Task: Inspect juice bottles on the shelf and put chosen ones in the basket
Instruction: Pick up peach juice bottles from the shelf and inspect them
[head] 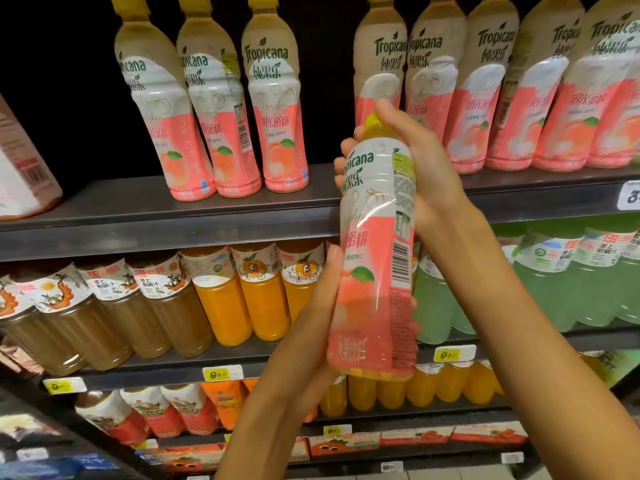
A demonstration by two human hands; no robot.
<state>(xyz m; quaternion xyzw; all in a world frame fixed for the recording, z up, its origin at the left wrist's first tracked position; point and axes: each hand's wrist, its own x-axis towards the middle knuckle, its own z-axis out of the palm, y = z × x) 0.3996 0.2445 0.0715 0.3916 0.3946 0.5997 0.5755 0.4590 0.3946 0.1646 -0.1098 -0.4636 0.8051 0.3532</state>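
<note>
You hold one peach juice bottle [375, 258] in front of the shelves, lifted clear of them and nearly upright, its base tipped slightly toward your left. Your right hand [412, 168] is wrapped around its upper part, just below the yellow cap [375, 124], with the fingertips showing on the far left side of the neck. Your left hand [322, 296] is closed against the lower left side of the bottle, thumb lying up along the pink part of the label. The barcode strip faces toward your right, and the brand name and peach picture face you.

On the top shelf [166, 216], behind the held bottle, three matching peach bottles [214, 109] stand in a row at the left. A larger group of the same bottles [519, 98] stands at the right, packed side by side. A gap lies between the two groups, directly behind your right hand. A pink and white carton [20, 168] sits at the far left edge of that shelf.

On the shelf below, brownish bottles [114, 306] stand at the left, orange bottles [249, 292] in the middle, and pale green bottles [571, 282] at the right. Yellow price tags [221, 374] are fixed to the rail under them. Lower shelves hold more orange bottles [426, 386] and red and orange packs [415, 439]; their print is too blurred to read.
</note>
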